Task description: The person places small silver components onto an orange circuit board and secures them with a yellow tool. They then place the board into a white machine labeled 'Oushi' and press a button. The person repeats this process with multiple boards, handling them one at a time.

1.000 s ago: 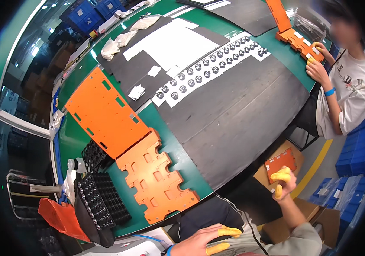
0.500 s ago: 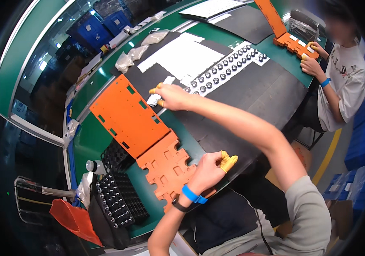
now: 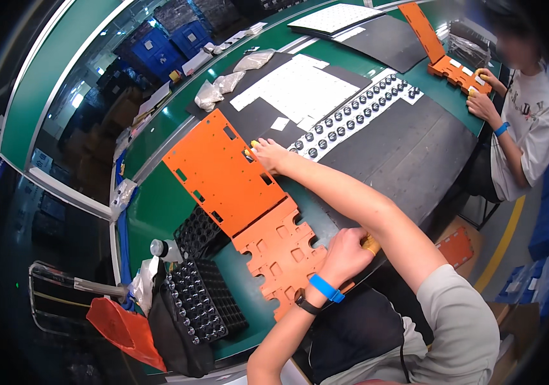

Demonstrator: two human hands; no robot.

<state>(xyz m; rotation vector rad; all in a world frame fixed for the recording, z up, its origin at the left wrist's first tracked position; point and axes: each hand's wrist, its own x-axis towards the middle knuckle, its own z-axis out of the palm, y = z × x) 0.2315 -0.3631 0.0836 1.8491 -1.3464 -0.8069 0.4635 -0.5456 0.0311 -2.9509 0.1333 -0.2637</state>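
Note:
My right hand (image 3: 270,156), with yellow finger covers, is at the right edge of an upright orange panel (image 3: 217,173). Its fingers are curled, and whatever they hold is hidden behind the hand and panel. My left hand (image 3: 347,251), below my right forearm, is closed beside the lighter orange notched base (image 3: 287,250) that joins the panel. Its yellow-covered fingertips are partly behind the right forearm, so anything in them cannot be seen. A small white square (image 3: 279,123) lies on black sheeting just beyond my right hand. Rows of round black parts stand on a white strip (image 3: 345,122).
Black trays (image 3: 204,301) with shiny round parts stand left of the base, near a clear bottle (image 3: 164,249) and a red-orange bag (image 3: 124,327). White sheets (image 3: 297,86) and plastic bags (image 3: 220,90) lie farther back. A co-worker (image 3: 518,122) handles another orange part (image 3: 454,72) at far right.
My right hand has moved left and down against the orange panel's edge; the white piece under its fingers is no longer visible. My left hand has shifted slightly, its fingertips now partly covered. The view has shifted.

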